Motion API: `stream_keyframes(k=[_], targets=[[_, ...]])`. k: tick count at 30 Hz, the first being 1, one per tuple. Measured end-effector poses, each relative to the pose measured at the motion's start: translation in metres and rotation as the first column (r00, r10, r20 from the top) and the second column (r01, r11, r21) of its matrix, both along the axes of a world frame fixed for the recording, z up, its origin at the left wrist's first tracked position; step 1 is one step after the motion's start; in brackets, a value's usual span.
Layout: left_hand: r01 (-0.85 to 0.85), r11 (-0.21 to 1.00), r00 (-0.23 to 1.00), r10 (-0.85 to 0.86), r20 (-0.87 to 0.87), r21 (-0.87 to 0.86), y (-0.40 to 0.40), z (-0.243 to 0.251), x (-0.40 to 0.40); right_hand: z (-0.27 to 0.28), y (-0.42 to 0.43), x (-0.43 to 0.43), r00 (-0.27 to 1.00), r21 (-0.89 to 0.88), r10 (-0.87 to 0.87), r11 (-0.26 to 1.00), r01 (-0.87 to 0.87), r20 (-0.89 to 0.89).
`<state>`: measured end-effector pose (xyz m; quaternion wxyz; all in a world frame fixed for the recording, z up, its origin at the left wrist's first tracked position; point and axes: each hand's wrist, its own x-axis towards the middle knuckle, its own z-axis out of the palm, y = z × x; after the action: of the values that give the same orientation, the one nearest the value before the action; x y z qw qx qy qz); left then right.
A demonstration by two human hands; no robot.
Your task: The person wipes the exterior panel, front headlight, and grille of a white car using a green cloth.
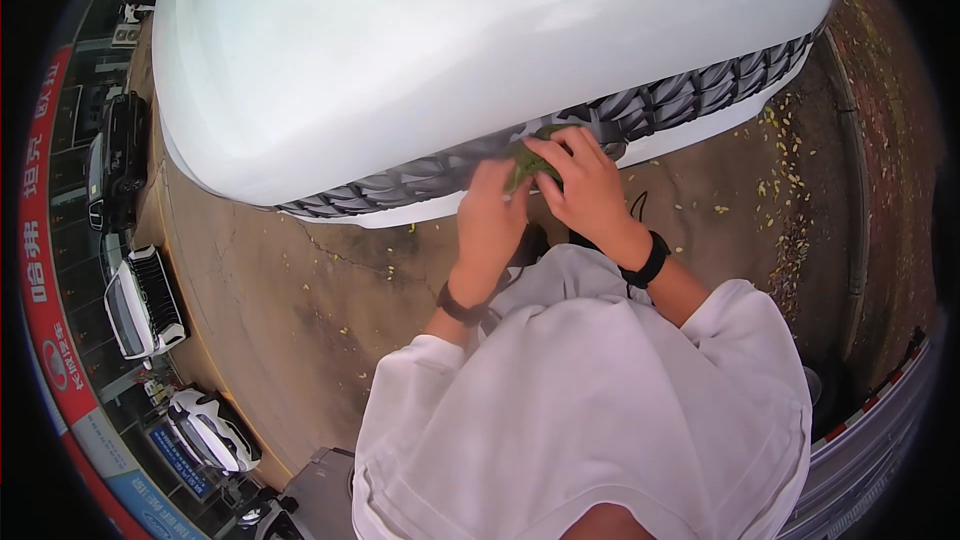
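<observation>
A crumpled green cloth (531, 165) is pinched between both of my hands at the front of a white car. My left hand (489, 214) grips its near left side. On its upper right side, the fingers of my right hand (589, 184) are curled over it. Behind the cloth runs the car's dark patterned grille (679, 101), whose middle is partly hidden by my hands. The smooth white hood (450, 52) rises beyond it, and the white lower bumper (697, 136) shows below. I cannot tell whether the cloth touches the grille.
Paved ground (300, 315) with scattered yellow leaves (784, 232) lies around me, bounded at right by a kerb (859, 240). Parked cars (142, 304) line a shopfront with a red sign (45, 240) at left. A grey vehicle edge (862, 450) stands at lower right.
</observation>
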<state>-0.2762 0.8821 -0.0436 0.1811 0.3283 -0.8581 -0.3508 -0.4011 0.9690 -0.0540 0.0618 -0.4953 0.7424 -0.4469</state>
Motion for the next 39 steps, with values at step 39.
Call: stream_keyframes(k=[39], targets=[[-0.145,0.673,0.983,0.018,-0.180,-0.726,-0.189,0.122,-0.035,0.113,-0.202,-0.065,0.826,-0.015,0.171,0.977,-0.212,-0.538]])
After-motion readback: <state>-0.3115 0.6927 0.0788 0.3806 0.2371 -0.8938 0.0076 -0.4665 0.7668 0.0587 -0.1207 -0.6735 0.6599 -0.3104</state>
